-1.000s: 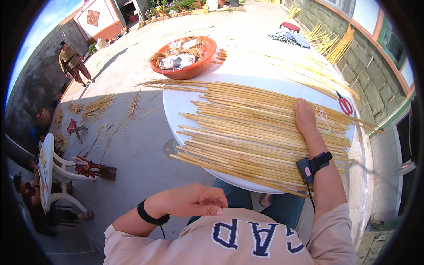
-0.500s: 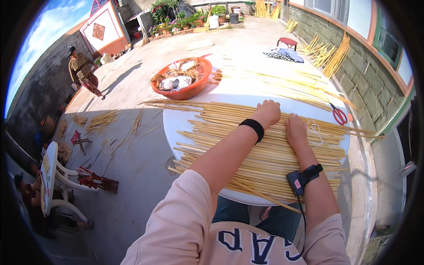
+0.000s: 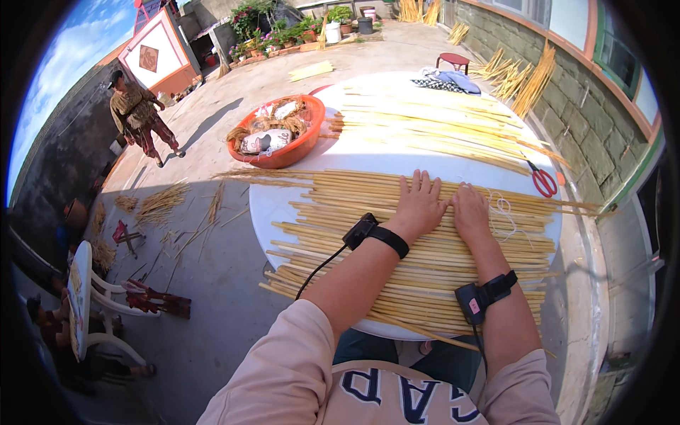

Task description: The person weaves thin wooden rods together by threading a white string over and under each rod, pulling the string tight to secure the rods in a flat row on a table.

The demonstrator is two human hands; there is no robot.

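Observation:
A row of long, pale yellow plant stalks [image 3: 340, 250] lies side by side across the white round table [image 3: 268, 212] in front of me. My left hand [image 3: 421, 203] rests palm down on the stalks towards the far side, fingers stretched out and slightly spread. Just right of it, almost touching, my right hand [image 3: 471, 210] is closed over the same stalks with fingers bent; whatever they pinch is hidden. Loops of thin white string [image 3: 503, 210] lie on the stalks beside the right hand. Red-handled scissors [image 3: 544, 183] lie at the table's right side.
An orange basin [image 3: 273, 156] with bundled fibre and a white package stands at the table's far left. More stalks [image 3: 432, 117] lie sunlit across the far side. A person [image 3: 134, 113] is walking at the left; another sits by a small white table [image 3: 81, 297].
My left hand has turned from a bent, closed pose to lying flat with fingers spread, slightly nearer me. The right hand stays in place. The person at left has stepped nearer.

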